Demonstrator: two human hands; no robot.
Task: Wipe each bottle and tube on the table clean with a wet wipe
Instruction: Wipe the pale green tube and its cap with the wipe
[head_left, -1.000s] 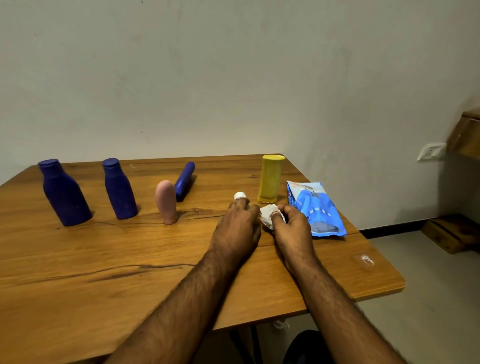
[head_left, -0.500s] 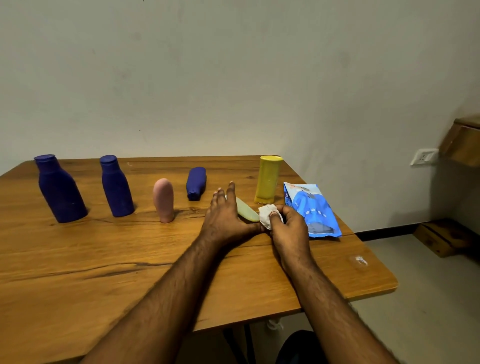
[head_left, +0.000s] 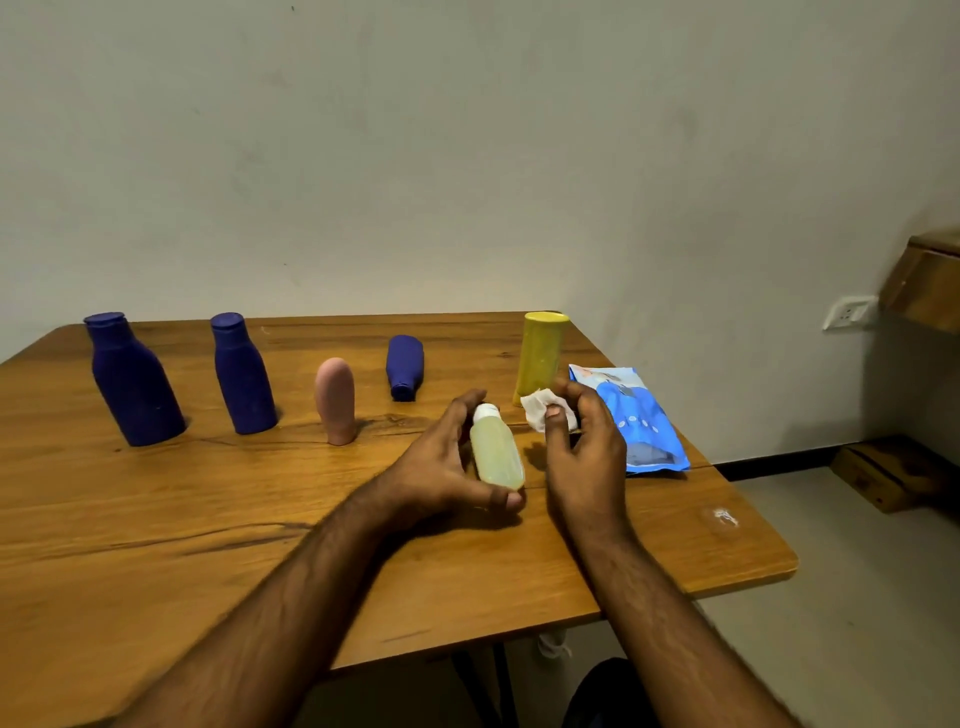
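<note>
Half a second ago the pale yellow bottle lay flat on the surface under the left hand's spread fingers; now the left hand has it lifted clear and gripped between the thumb at its base and the fingers curled round its far side and neck. The right hand has risen with it and is closed around a crumpled wet wipe, pinched between thumb and fingertips just beside the bottle's cap. This suggests the wiping of this bottle is about to begin or resume, with wipe and bottle close but, as far as the view shows, not quite touching. The bottle's long axis runs away from the person and slightly leftward, its white cap pointing toward the wall and its base toward the person, tilted up off the surface. Behind stand two dark blue bottles, a pink tube upright, a blue tube lying flat with its cap toward the person, and a yellow bottle upright. The blue wipe packet lies to the right of the hands.
</note>
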